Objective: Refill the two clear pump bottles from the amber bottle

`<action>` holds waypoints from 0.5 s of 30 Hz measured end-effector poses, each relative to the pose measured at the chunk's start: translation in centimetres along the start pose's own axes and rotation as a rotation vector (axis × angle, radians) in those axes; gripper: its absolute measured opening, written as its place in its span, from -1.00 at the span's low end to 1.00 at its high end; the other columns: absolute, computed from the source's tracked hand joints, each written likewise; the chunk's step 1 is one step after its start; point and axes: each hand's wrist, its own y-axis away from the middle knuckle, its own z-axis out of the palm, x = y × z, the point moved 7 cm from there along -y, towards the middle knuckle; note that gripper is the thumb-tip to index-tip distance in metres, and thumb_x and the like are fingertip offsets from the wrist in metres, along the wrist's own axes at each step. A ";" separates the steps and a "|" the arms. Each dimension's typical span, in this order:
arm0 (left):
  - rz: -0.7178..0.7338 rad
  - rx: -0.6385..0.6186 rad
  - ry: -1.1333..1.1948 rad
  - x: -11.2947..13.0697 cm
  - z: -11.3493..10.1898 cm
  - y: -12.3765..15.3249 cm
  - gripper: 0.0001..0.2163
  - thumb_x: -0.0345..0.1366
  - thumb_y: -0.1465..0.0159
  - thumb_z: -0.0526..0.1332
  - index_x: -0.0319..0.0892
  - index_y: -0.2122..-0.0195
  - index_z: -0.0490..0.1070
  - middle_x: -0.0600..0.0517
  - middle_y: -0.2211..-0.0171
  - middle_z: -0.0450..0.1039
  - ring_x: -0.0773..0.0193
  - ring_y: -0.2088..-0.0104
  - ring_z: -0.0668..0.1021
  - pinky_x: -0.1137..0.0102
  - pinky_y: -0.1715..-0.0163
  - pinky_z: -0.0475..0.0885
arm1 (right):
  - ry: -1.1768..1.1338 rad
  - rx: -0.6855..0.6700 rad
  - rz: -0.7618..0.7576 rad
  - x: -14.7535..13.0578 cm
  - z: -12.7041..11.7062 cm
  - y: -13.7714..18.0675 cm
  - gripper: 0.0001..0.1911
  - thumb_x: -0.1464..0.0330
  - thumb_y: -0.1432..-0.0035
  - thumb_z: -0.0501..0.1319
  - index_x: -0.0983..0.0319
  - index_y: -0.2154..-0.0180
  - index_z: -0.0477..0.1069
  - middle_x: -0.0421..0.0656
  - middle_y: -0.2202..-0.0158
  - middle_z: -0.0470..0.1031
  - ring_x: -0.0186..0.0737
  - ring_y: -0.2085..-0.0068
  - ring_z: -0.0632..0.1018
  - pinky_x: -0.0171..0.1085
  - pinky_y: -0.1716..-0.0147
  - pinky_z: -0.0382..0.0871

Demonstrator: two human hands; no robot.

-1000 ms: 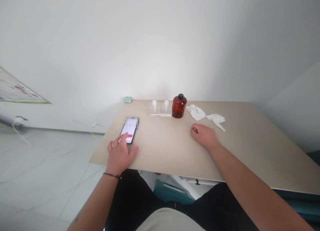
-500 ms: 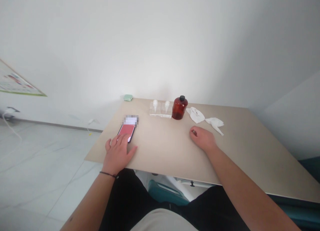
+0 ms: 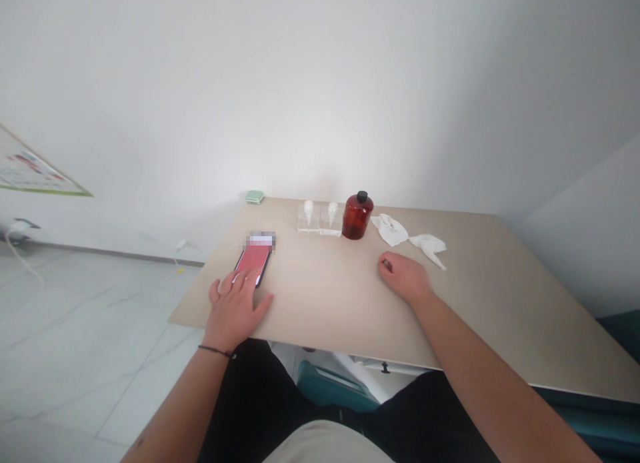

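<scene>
My left hand (image 3: 233, 309) lies with its fingers apart over the lower end of a smartphone (image 3: 256, 256). The phone rests flat on the table, its screen lit mostly red; the fingertips cover the bottom of it. My right hand (image 3: 406, 276) rests on the tabletop as a loose fist, and whatever may be inside the curled fingers is hidden. Beyond that fist lie two crumpled white tissues (image 3: 390, 229). A brown-red bottle with a black cap (image 3: 357, 216) stands upright left of the tissues. Beside the bottle are two clear square bottles with white tops (image 3: 320, 221).
The beige table (image 3: 320, 303) meets a white wall (image 3: 320, 83) at its back edge. A small green case (image 3: 255, 197) sits at the far left corner. A teal seat (image 3: 335, 383) shows below the front edge. A white cable (image 3: 25, 263) hangs at the far left.
The view has shifted very slightly. Both hands and the things on the table stay in place.
</scene>
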 end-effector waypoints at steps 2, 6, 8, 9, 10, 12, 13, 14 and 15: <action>-0.002 -0.001 -0.002 0.0 0.0 0.0 -0.43 -0.03 -0.37 0.10 -0.15 -0.35 0.22 -0.23 -0.30 0.36 -0.17 -0.34 0.29 -0.21 -0.33 -0.02 | -0.001 0.000 0.000 0.0 0.0 0.0 -0.78 0.28 -0.27 0.09 0.13 0.22 0.51 -0.14 0.26 0.63 -0.15 0.26 0.53 -0.27 0.41 0.11; -0.001 -0.003 -0.008 0.0 0.0 0.0 -0.43 -0.03 -0.37 0.09 -0.15 -0.36 0.21 -0.22 -0.29 0.37 -0.18 -0.33 0.30 -0.21 -0.33 -0.01 | -0.004 -0.003 -0.003 0.0 0.0 0.0 -0.77 0.28 -0.27 0.09 0.12 0.22 0.52 -0.15 0.27 0.63 -0.15 0.28 0.52 -0.27 0.41 0.10; 0.000 -0.004 -0.012 0.0 -0.1 0.0 -0.43 -0.03 -0.37 0.10 -0.15 -0.36 0.20 -0.22 -0.30 0.37 -0.18 -0.33 0.30 -0.21 -0.33 0.00 | -0.004 -0.004 -0.004 0.0 0.0 -0.1 -0.78 0.28 -0.27 0.09 0.12 0.22 0.52 -0.15 0.27 0.63 -0.15 0.28 0.52 -0.27 0.42 0.10; 0.000 -0.004 -0.015 0.1 -0.1 0.0 -0.42 -0.03 -0.37 0.10 -0.15 -0.36 0.20 -0.22 -0.30 0.36 -0.18 -0.33 0.30 -0.21 -0.33 0.00 | -0.005 -0.004 -0.005 0.1 0.0 -0.1 -0.78 0.28 -0.27 0.09 0.12 0.22 0.51 -0.15 0.27 0.63 -0.15 0.28 0.52 -0.28 0.41 0.10; -0.001 -0.002 -0.018 0.1 -0.1 0.0 -0.42 -0.03 -0.38 0.10 -0.15 -0.36 0.20 -0.23 -0.30 0.36 -0.18 -0.33 0.30 -0.21 -0.33 0.00 | -0.005 -0.004 -0.005 0.1 0.0 -0.1 -0.78 0.28 -0.27 0.09 0.13 0.22 0.51 -0.15 0.27 0.63 -0.15 0.28 0.52 -0.28 0.41 0.10; -0.001 0.000 -0.022 0.1 -0.1 0.0 -0.43 -0.03 -0.38 0.09 -0.15 -0.36 0.19 -0.23 -0.30 0.36 -0.18 -0.34 0.30 -0.21 -0.33 0.00 | -0.006 -0.003 -0.006 0.1 0.1 -0.1 -0.77 0.28 -0.27 0.08 0.13 0.22 0.51 -0.15 0.27 0.63 -0.16 0.28 0.52 -0.28 0.41 0.10; 0.000 0.000 -0.023 0.1 0.0 0.1 -0.43 -0.03 -0.38 0.09 -0.15 -0.37 0.19 -0.23 -0.30 0.36 -0.17 -0.34 0.30 -0.20 -0.33 0.00 | -0.007 -0.003 -0.006 0.1 0.1 -0.1 -0.77 0.28 -0.28 0.08 0.13 0.21 0.51 -0.16 0.26 0.63 -0.16 0.27 0.52 -0.28 0.41 0.10; -0.001 -0.001 -0.024 0.1 0.0 0.1 -0.43 -0.03 -0.38 0.09 -0.15 -0.36 0.19 -0.23 -0.30 0.36 -0.17 -0.34 0.30 -0.20 -0.33 0.00 | -0.007 -0.003 -0.007 0.1 0.1 -0.1 -0.77 0.28 -0.28 0.08 0.13 0.21 0.51 -0.16 0.26 0.63 -0.16 0.27 0.52 -0.28 0.41 0.10; -0.001 -0.003 -0.025 0.1 0.0 0.1 -0.43 -0.03 -0.38 0.09 -0.16 -0.36 0.19 -0.23 -0.30 0.36 -0.16 -0.34 0.31 -0.20 -0.33 0.00 | -0.008 -0.003 -0.007 0.1 0.1 0.0 -0.77 0.28 -0.28 0.08 0.13 0.21 0.51 -0.16 0.25 0.63 -0.16 0.27 0.52 -0.29 0.41 0.10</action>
